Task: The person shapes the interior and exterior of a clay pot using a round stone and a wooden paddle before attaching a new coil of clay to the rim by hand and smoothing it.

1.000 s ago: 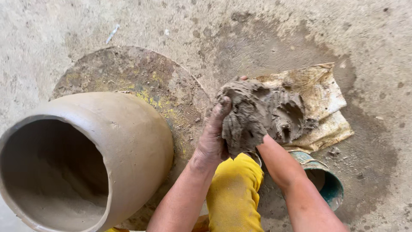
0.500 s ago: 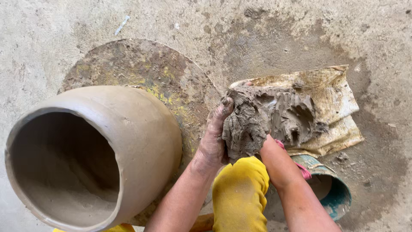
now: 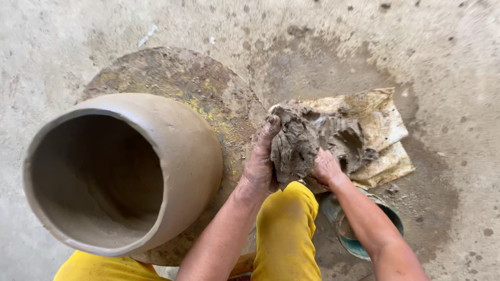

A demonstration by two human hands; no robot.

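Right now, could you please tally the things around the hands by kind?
Clay pot: 1
Round turning disc: 1
Lump of wet clay: 1
Stained cloth: 1
Teal bucket: 1
Total: 5

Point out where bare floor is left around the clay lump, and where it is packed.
Bare concrete floor beyond the round board and right of the cloth. Crowded: both hands, left hand and right hand, grip the clay lump between pot and teal bucket.
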